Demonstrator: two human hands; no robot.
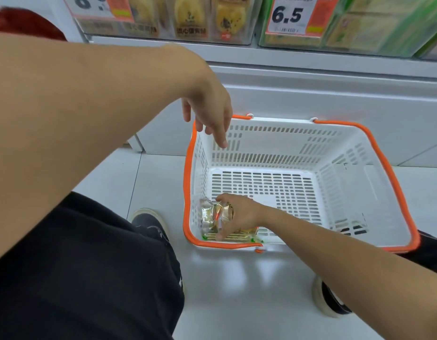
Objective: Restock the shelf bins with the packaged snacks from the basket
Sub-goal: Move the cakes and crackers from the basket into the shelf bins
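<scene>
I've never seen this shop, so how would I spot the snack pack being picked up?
Find the white basket with orange rim on the floor. In its near left corner, the right hand grips a clear snack pack, lifted above the flat packs beneath.

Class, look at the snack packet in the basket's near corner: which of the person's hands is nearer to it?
Right. The right hand grips the snack packet inside the basket; the left hand hangs open above the basket's far left corner, clear of the packet.
</scene>
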